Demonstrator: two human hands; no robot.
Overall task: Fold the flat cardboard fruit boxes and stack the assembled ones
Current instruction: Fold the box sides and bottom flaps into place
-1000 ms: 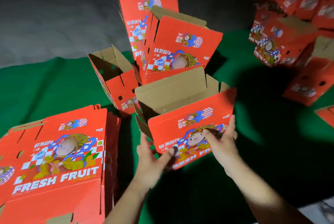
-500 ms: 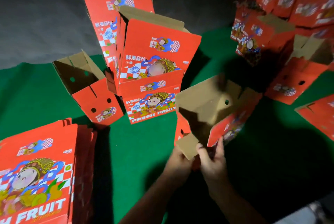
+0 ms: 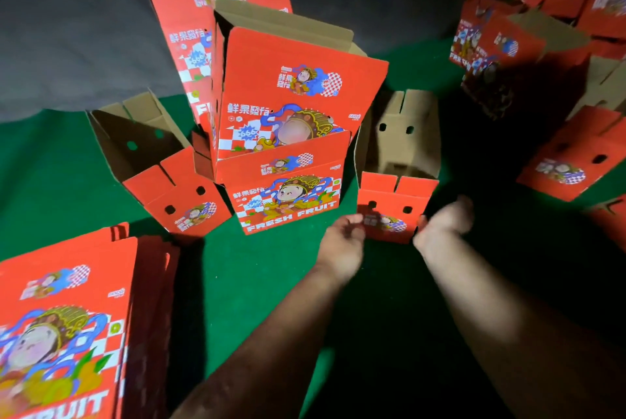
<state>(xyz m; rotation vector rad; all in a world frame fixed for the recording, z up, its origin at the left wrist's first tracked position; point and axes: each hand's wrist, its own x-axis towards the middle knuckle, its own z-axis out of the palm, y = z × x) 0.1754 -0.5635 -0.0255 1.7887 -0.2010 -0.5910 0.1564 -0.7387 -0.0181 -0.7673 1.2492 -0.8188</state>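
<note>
Green cloth-covered surface (image 3: 271,283), dim light. An open-topped red fruit box (image 3: 396,181) stands upright on it, right of centre, brown inner walls showing, short end panel with two round holes facing the camera.

Left hand (image 3: 342,242): at the near-left bottom corner of that box, fingers curled against the end panel; blurred, so whether it pinches the edge or only touches it, cannot tell. Right hand (image 3: 447,219): at the near-right corner of the same box, fingers curled toward the side wall; contact also unclear because of blur and shadow.

Just left of the box, a nested stack of assembled boxes (image 3: 288,134), the upper one tilted, a "FRESH FRUIT" panel at the bottom. Behind the stack, a tall red panel (image 3: 210,22) stands upright. Farther left, another open box (image 3: 159,168) leans, its mouth to the upper left. Bottom left: pile of flat unfolded boxes (image 3: 64,327), printed face up. Upper right: heap of assembled boxes (image 3: 548,46), tumbled at several angles.
</note>
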